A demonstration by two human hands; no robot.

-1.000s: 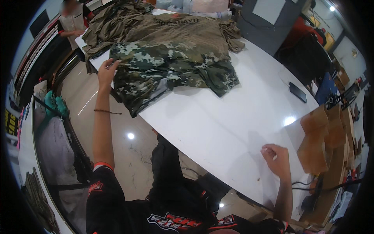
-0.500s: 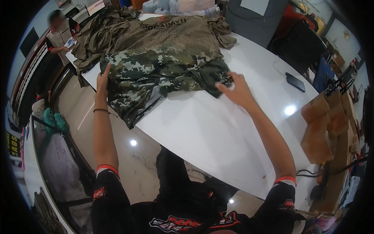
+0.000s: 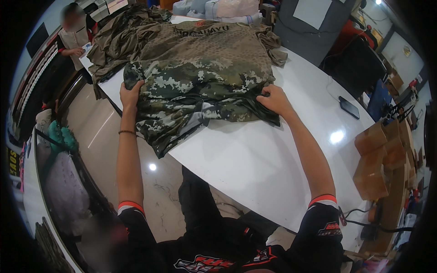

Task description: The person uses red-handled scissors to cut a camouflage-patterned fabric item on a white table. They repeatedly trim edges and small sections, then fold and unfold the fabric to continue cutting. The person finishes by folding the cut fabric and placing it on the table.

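Observation:
A brown and green camouflage shirt (image 3: pixel 205 59) lies spread on the white table, its printed brown part away from me and its bunched green part toward me. My left hand (image 3: pixel 131 94) is closed on the shirt's left side, near the table edge. On the opposite side, my right hand (image 3: pixel 275 98) pinches the fabric with fingers and thumb. Between the hands the cloth lies in wrinkles, with a grey inner patch showing. A corner of the shirt hangs over the near left edge of the table.
More camouflage garments (image 3: pixel 114 50) are heaped at the far left of the white table (image 3: pixel 255 168). A phone (image 3: pixel 349 107) lies at right, near cardboard boxes (image 3: pixel 371 168). A person (image 3: pixel 75 41) stands beyond the table's left side. Wrapped bundles (image 3: pixel 218 10) sit at the back.
My right hand, fingers apart before, has closed on the shirt's right side. My left hand has tightened its hold. The shirt's green part looks more spread out, and the view has shifted slightly.

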